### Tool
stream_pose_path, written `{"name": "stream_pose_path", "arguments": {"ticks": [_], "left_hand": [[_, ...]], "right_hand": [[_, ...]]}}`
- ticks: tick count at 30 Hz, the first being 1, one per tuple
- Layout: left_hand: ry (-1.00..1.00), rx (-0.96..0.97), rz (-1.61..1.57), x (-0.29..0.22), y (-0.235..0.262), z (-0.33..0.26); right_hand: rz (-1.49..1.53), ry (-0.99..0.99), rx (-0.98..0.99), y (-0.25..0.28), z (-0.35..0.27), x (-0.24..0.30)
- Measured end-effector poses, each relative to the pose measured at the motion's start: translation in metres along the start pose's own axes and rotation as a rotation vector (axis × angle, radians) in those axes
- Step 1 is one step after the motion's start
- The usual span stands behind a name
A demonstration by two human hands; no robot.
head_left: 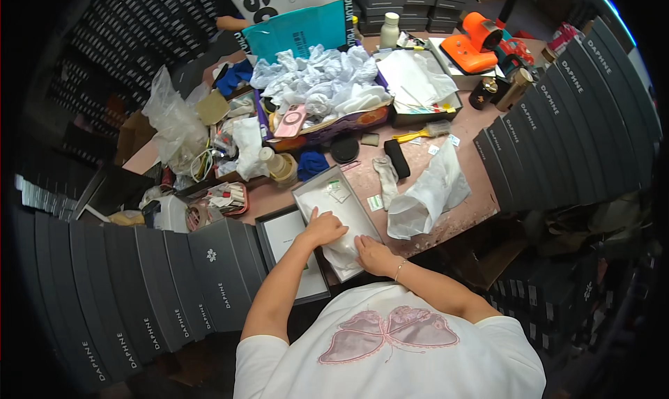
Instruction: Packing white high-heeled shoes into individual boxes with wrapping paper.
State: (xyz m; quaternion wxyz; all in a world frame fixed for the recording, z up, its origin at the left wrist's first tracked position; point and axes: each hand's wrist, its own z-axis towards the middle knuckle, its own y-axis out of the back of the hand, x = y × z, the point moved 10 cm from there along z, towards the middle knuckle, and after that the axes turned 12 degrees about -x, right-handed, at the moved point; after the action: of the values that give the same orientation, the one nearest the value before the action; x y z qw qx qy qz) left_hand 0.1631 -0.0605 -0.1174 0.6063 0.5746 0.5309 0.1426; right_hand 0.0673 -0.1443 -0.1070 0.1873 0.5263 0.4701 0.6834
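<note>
In front of me an open grey shoe box [369, 221] sits tilted on the table, lined with white tissue paper [327, 200]. A small packet with green print [337, 190] lies on the paper at the far end. My left hand [325, 229] rests on the tissue, thumb apart from the fingers. My right hand [376, 257] lies at the box's right side, fingers stretched over the near part of the paper. What is under the tissue is hidden. To the left lies the grey box lid [282, 233], its white inside facing up, partly under my left forearm.
Stacks of dark shoe boxes stand at left [195, 273] and right [571, 120]. Ahead is a carton of crumpled white paper [317, 78] with a pink phone [290, 121] on its edge. A yellow brush [425, 131], black case [397, 159] and loose tissue sheet [432, 193] lie on the right.
</note>
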Motion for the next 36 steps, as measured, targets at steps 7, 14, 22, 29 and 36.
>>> {"name": "stream_pose_path", "arguments": {"ticks": [7, 14, 22, 29, 36], "left_hand": [[-0.006, -0.682, -0.237, -0.042, 0.071, -0.01], [0.415, -0.15, -1.163, -0.077, -0.017, 0.056], [0.584, 0.51, -2.289, -0.212, -0.074, 0.048], [0.362, 0.006, -2.237, -0.175, -0.034, 0.028], [0.191, -0.688, -0.604, -0.062, 0.129, -0.049]], "right_hand": [[-0.466, -0.223, -0.396, 0.212, 0.006, -0.037], [-0.377, -0.032, -0.654, 0.282, -0.001, -0.095], [0.016, 0.117, -0.709, 0.35, -0.028, -0.003], [0.976, 0.018, -0.038, 0.239, -0.046, 0.052], [1.594, -0.308, -0.14, 0.248, -0.015, -0.008]]}}
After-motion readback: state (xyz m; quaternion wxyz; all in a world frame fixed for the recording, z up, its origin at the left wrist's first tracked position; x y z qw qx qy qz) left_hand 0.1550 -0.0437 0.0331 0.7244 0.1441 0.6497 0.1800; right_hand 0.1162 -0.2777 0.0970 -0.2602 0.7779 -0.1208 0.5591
